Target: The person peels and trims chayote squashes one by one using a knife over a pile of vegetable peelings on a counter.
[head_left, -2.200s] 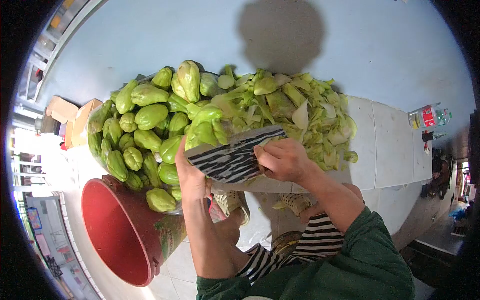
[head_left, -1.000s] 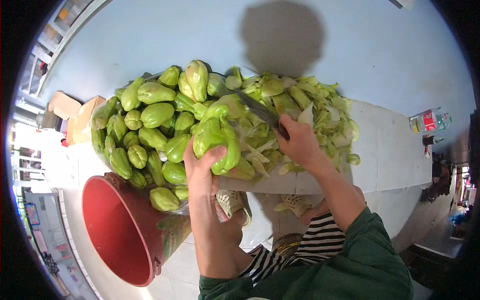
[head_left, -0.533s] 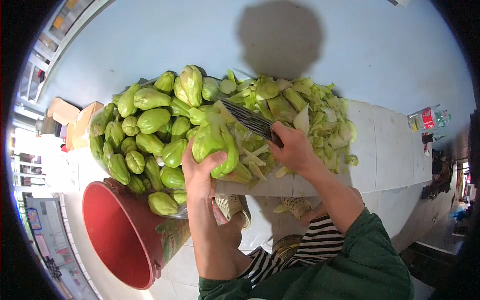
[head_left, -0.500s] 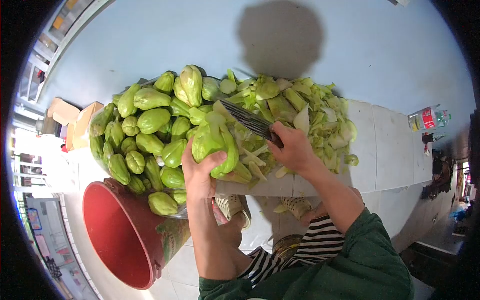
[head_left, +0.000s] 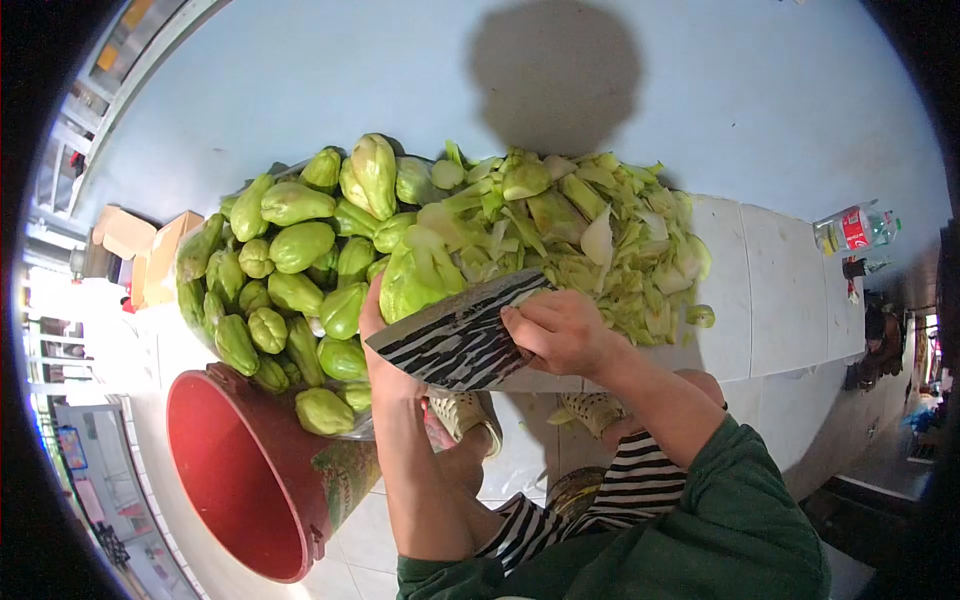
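My left hand (head_left: 385,345) is wrapped round a green chayote (head_left: 418,275), its fingers partly hidden by the blade in front. A broad knife (head_left: 455,335) with a black-and-white streaked blade lies across the lower side of that chayote. My right hand (head_left: 560,330) is closed on the knife at its right end. Whole chayotes (head_left: 300,248) are heaped to the left of my hands, on a clear plastic sheet or bag. To the right spreads a pile of pale green peelings and cut pieces (head_left: 640,260).
A red bin (head_left: 225,480) lies tilted at the lower left. Behind the heap on the left is an open cardboard box (head_left: 165,260). A plastic bottle with a red label (head_left: 857,231) stands on the right part of the tiled ledge (head_left: 780,290), against the blue wall (head_left: 760,110).
The knife has swung down and left from above the peelings, and its blade now lies broadside over the chayote's lower side. My left hand still holds the chayote.
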Tool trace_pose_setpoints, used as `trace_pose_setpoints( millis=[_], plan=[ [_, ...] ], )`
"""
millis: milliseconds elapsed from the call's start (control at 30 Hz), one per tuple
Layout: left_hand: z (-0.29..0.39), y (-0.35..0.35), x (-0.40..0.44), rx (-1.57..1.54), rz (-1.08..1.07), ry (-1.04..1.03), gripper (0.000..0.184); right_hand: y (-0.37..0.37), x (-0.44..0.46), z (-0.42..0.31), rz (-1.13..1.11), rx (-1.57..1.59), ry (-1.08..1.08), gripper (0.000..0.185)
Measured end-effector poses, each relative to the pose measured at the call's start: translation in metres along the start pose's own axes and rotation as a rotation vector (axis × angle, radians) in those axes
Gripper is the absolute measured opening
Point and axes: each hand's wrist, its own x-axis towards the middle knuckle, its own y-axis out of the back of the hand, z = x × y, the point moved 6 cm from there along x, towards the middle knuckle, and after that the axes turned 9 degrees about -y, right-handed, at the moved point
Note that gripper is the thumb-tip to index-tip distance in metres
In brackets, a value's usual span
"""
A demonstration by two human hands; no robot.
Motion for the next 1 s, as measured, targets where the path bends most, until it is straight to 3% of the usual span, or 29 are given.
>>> trace_pose_setpoints(
  millis=[300,367,433,533,567,600,633,733,833,900,933,1000],
  plan=[
    [-0.004,0.003,-0.001,0.061,-0.021,-0.013,0.063,-0.001,-0.003,-0.001,-0.068,-0.109,-0.030,0.027],
    [0.004,-0.005,-0.010,0.153,-0.073,0.024,0.063,-0.016,-0.008,0.040,-0.164,-0.159,-0.316,0.022],
    [0.006,-0.011,-0.017,0.135,-0.093,0.057,0.062,-0.001,-0.003,0.046,-0.035,-0.165,-0.330,0.020],
    [0.001,-0.012,-0.012,-0.010,-0.053,-0.043,0.064,0.005,0.000,0.026,-0.120,-0.169,-0.235,0.021],
    [-0.005,-0.006,-0.004,-0.087,0.021,0.114,0.065,0.007,0.001,0.010,-0.088,-0.119,-0.133,0.021],
    [-0.002,0.000,0.004,0.087,-0.058,0.009,0.064,0.009,0.002,-0.004,-0.052,-0.068,-0.032,0.022],
    [0.000,0.002,0.008,0.261,-0.138,-0.095,0.064,0.007,0.005,-0.007,-0.050,-0.062,-0.030,0.022],
    [0.000,0.004,0.006,0.196,-0.136,-0.122,0.061,0.009,0.008,-0.014,0.011,0.011,-0.002,0.016],
    [-0.001,0.005,0.007,0.241,-0.146,-0.140,0.063,0.004,0.003,-0.008,-0.067,-0.105,-0.033,0.022],
    [-0.005,0.007,-0.003,-0.046,0.021,0.073,0.063,0.002,0.003,0.004,-0.046,-0.117,-0.031,0.013],
    [-0.008,0.012,-0.005,0.096,0.038,0.045,0.062,0.001,0.001,0.006,-0.044,-0.121,-0.034,0.013],
    [-0.005,0.009,-0.004,0.042,0.011,0.001,0.062,0.002,0.002,0.013,-0.028,-0.197,-0.076,0.015]
  ],
)
